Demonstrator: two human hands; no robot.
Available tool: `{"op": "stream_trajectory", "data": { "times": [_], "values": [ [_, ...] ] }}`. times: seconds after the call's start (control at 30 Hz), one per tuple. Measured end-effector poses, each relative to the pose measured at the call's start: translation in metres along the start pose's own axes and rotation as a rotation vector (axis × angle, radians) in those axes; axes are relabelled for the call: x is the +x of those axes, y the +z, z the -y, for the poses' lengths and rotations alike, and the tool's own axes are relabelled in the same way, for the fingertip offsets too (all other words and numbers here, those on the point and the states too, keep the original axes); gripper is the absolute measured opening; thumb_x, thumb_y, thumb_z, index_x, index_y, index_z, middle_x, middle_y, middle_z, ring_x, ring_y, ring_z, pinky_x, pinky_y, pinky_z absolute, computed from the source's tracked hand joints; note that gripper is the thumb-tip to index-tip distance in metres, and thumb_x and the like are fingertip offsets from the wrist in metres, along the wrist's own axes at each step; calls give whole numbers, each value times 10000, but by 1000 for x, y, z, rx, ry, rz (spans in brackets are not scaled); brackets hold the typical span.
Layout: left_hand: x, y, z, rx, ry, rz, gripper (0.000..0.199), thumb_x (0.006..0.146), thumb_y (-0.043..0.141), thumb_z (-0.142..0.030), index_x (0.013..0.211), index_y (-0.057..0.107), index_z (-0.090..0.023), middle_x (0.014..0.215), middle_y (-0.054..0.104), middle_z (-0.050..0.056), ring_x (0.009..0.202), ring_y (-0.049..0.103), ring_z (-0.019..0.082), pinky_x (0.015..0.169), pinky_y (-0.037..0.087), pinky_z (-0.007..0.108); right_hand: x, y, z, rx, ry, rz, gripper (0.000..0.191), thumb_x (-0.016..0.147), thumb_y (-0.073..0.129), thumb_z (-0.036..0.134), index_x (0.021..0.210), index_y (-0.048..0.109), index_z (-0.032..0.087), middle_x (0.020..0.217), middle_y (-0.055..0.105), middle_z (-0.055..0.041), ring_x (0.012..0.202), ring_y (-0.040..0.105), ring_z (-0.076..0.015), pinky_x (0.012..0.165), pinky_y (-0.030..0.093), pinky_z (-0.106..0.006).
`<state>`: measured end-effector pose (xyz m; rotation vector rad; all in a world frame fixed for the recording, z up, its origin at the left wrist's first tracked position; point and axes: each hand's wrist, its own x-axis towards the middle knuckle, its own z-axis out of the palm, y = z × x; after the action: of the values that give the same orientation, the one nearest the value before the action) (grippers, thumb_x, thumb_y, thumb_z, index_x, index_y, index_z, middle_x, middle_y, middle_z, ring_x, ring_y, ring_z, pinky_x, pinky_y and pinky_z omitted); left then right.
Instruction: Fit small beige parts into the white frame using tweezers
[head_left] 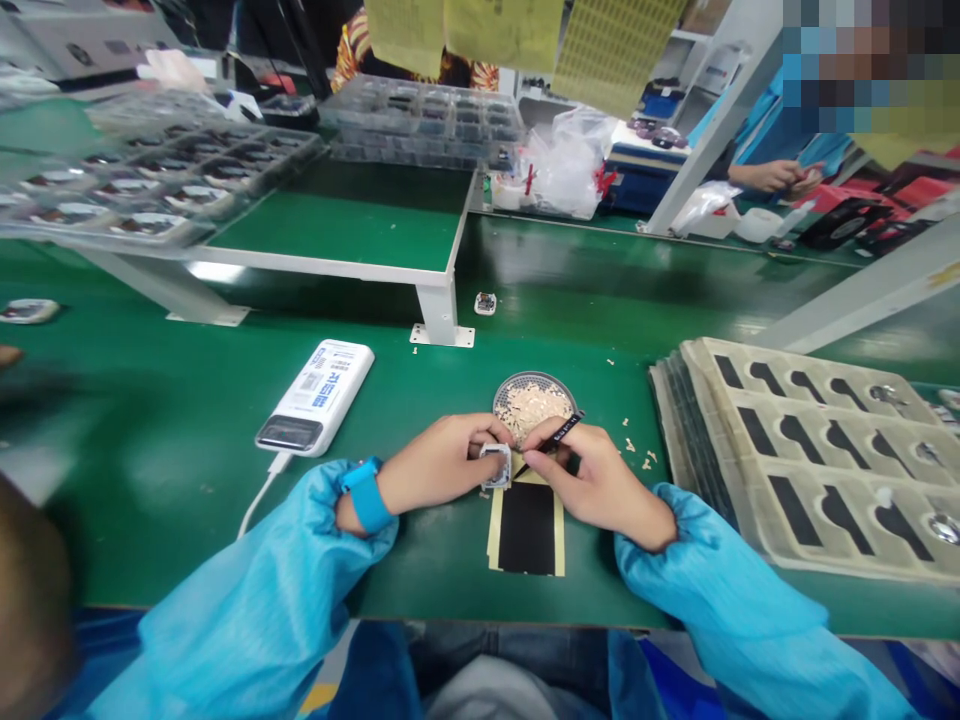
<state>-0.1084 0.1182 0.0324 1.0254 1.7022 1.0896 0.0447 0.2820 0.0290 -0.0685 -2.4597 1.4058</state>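
My left hand (442, 462) is closed on a small white square casing (496, 466) with its open inside facing up. In my right hand (589, 470) is a pair of black tweezers (556, 436), held like a pen, tips pointing down beside the casing. Just beyond my hands stands a round dish (534, 396) full of tiny pale pieces. Under the tweezers lies a black pad (529, 530) edged with yellowish tape. Whether the tweezers' tips hold a piece is too small to tell.
A white power bank (316, 398) with a cable lies left. Stacked trays (825, 450) with black strips stand right. A raised green shelf (352, 215) carries trays of parts (161, 180). Another small casing (485, 303) sits behind. A co-worker's hands (776, 177) show across the bench.
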Motion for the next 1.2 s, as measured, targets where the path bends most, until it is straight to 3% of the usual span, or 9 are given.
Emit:
{"op": "stream_trajectory", "data": {
  "times": [0.37,0.73,1.07,1.2],
  "values": [
    [0,-3,-1,100,12,17,159,853,584,-172,993,653,-201,844,734,-5,771,692,161,702,497,263,1,-1,2,31,32,-49,70,952,630,236,970,684,196,842,704,-33,675,624,-145,534,485,-249],
    [-2,-3,2,96,20,20,186,845,582,-167,1011,657,-203,854,737,-1,783,693,158,703,493,255,1,-1,1,-26,-26,-10,99,933,633,174,1012,680,212,899,723,-24,757,662,-158,690,544,-287],
    [-2,-4,3,74,11,33,174,857,573,-172,1009,651,-207,851,737,-6,776,693,159,691,493,254,1,-1,5,41,100,-32,57,927,670,252,927,681,197,749,690,-14,610,620,-140,515,489,-253],
    [-1,-4,2,33,-7,38,192,843,585,-159,1018,650,-201,868,745,2,799,705,165,705,506,256,-1,-3,6,56,62,-103,83,935,676,282,937,687,199,830,724,-46,690,672,-169,574,537,-285]
  ]
}}
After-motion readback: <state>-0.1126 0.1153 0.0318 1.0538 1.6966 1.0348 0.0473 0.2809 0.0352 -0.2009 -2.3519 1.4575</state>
